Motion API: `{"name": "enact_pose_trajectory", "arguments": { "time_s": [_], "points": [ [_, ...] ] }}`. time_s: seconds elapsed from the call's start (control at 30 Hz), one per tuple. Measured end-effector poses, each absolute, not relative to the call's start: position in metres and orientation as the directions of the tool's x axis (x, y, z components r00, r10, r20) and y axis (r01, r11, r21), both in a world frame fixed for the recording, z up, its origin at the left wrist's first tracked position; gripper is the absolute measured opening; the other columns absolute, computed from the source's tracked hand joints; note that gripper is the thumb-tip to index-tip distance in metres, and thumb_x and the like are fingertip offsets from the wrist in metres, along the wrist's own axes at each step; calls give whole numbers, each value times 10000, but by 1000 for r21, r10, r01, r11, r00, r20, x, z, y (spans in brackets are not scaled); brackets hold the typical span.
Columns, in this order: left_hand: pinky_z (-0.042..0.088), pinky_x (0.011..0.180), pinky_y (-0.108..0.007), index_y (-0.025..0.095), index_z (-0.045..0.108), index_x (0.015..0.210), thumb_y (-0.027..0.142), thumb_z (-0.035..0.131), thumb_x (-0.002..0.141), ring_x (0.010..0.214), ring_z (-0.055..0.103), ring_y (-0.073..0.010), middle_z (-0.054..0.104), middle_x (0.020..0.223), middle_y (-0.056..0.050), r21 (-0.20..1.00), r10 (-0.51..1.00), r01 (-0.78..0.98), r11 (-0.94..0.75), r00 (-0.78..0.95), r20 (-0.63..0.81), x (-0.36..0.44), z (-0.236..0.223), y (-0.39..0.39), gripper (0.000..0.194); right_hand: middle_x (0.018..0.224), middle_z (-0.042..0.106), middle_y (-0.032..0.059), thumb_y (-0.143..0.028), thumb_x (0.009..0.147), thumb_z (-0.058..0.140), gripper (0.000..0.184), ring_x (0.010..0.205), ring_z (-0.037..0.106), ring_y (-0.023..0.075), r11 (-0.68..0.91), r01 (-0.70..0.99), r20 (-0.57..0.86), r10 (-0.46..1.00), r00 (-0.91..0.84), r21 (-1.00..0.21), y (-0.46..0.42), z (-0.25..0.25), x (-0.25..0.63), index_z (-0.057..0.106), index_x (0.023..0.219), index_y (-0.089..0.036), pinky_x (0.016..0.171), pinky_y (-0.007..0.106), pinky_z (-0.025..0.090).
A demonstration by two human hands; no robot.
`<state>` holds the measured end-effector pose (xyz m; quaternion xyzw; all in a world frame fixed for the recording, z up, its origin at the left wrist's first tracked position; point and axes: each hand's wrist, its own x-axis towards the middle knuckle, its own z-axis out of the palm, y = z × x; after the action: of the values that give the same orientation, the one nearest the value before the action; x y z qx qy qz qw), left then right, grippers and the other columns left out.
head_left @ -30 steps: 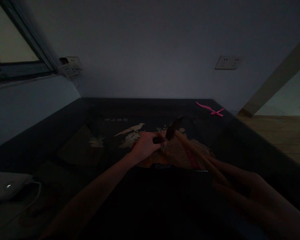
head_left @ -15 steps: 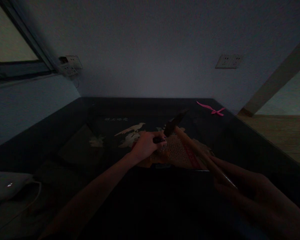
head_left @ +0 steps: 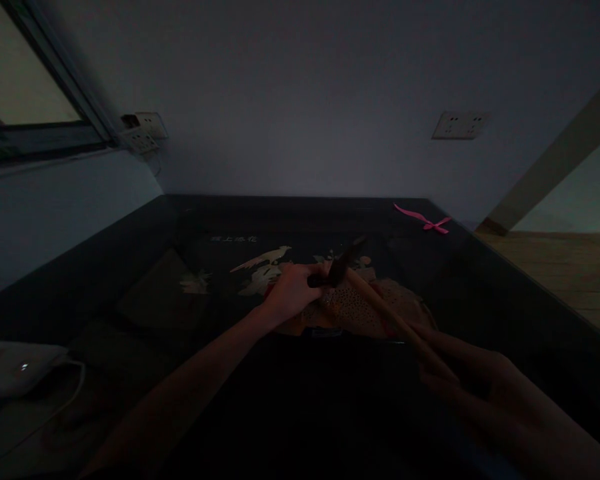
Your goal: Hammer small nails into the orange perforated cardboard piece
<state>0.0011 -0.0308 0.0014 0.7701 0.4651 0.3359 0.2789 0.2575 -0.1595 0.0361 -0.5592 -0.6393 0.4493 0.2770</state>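
In dim light, my right hand (head_left: 500,387) is wrapped round the wooden handle of a hammer (head_left: 387,315). Its dark head is at my left fingertips, overlapping them in the view, and whether it touches cannot be made out. My left hand (head_left: 291,293) is closed on a short dark tool (head_left: 317,281), mostly hidden by the fingers and the hammer head. Beneath both lies a brownish piece (head_left: 355,305) covered in many small dark dots or holes, with a red band towards its right side. My left hand rests on or just above its left part.
The dark glossy table (head_left: 280,213) bears a bird-and-flower picture (head_left: 267,259). A pink ribbon (head_left: 434,225) lies at the back right, and a white device (head_left: 20,368) with a cable at the left. Behind stands a wall with a socket (head_left: 459,125).
The hammer head has come down and slightly left to my left fingertips. My right hand has shifted a little left with the handle. My left hand has stayed in place.
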Motion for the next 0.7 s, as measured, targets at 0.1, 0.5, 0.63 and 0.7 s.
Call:
{"name": "enact_pose_trajectory", "arguments": {
  "time_s": [0.1,0.5,0.63,0.7],
  "points": [
    [471,694,-262,166,713,832,161,669,768,740,644,-164,715,804,-12,753,906,520,-404,340,251,1,1,-31,78,1186,683,77,-457,828,615,572,1007,668,299,-15,474,-120,974,-191,-880,-160,34,259,494,1362,-291,786,363,590],
    [460,680,-244,169,713,824,184,682,772,734,642,-159,712,791,-5,724,903,549,-419,339,265,1,1,-30,63,1045,724,46,-475,831,606,572,873,695,241,-39,472,-143,972,-186,-881,-159,34,257,484,1367,-316,715,300,592],
    [457,666,-240,166,710,811,179,687,770,712,635,-153,703,758,-4,724,912,564,-398,330,244,2,3,-30,49,935,739,51,-497,809,616,551,850,698,255,-19,507,-101,986,-135,-862,-162,31,259,545,1321,-306,609,273,598],
    [458,680,-244,168,712,818,166,688,763,723,635,-157,702,767,-4,714,909,571,-405,334,248,2,3,-30,60,1010,732,75,-498,806,615,548,906,687,277,-9,514,-91,987,-135,-858,-162,30,259,567,1306,-280,693,325,600]
  ]
}}
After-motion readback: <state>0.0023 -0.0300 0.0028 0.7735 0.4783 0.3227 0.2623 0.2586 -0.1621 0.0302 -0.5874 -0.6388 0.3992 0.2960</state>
